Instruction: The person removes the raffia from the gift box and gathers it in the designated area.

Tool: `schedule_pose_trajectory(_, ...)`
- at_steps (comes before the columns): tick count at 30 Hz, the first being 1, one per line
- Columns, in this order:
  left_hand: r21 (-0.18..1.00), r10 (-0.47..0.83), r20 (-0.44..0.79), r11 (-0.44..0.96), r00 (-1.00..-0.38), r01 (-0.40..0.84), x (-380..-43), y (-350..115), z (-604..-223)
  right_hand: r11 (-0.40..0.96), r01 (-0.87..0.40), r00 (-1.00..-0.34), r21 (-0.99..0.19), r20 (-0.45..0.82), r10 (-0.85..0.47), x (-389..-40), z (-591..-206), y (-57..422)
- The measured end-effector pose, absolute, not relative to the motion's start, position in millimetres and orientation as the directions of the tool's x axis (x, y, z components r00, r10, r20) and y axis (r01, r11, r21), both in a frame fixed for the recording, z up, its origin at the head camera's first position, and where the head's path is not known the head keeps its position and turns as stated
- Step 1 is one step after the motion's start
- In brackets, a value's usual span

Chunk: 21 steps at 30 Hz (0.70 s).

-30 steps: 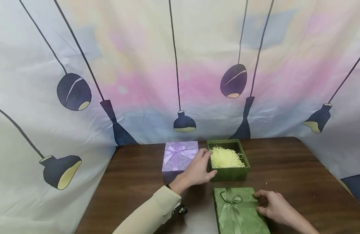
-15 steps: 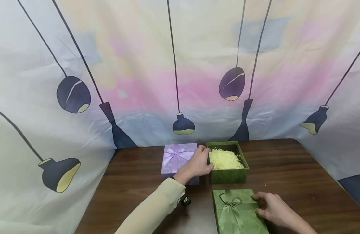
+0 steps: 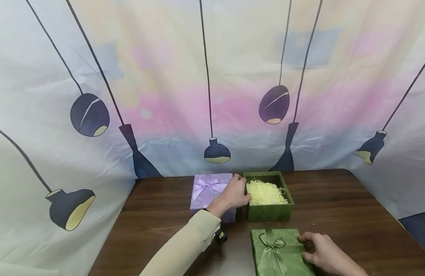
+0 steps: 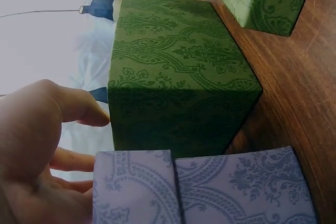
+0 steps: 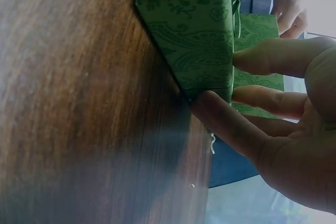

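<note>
A green open box (image 3: 269, 213) holds pale yellow shredded paper (image 3: 266, 193). A purple box (image 3: 197, 194) with a ribbon bow stands close to its left. My left hand (image 3: 231, 193) reaches over the purple box, its thumb at the green box's left rim; its fingers are relaxed and partly hidden behind the purple lid in the left wrist view. Nearer me lies a green box lid (image 3: 291, 248) with a ribbon bow, resting on the table. My right hand (image 3: 324, 251) holds the lid at its right side, thumb and fingers bent around the far right corner.
The dark wooden table (image 3: 157, 207) has a rounded far right corner. A cloth backdrop (image 3: 240, 126) printed with hanging lamps stands right behind it. A tiny light scrap (image 5: 192, 185) lies on the table near the lid.
My left hand has drawn slightly left along the green box's rim, its thumb moving off the front corner. My right hand and the lid stay nearly still. The head view has shifted slightly upward.
</note>
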<state>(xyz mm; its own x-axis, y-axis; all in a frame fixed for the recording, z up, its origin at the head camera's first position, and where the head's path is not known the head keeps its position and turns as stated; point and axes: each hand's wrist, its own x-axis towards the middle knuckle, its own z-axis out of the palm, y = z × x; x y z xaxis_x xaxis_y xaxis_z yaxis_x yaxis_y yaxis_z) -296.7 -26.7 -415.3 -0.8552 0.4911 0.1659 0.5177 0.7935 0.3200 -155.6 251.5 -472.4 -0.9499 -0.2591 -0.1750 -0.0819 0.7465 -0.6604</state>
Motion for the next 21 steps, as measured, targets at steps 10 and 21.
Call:
schedule_pose_trajectory(10, 0.329, 0.515, 0.118, 0.786, -0.849, 0.523, -304.8, -23.8, -414.0, 0.738, -0.058, -0.946, -0.672, -0.198, -0.255, -155.7, -470.0, 250.9)
schedule_pose_trajectory(21, 0.287, 0.555, 0.125, 0.773, -0.822, 0.566, -308.9, -23.5, -412.7, 0.737, -0.043, -0.948, -0.675, -0.206, -0.243, -155.7, -471.1, 251.3)
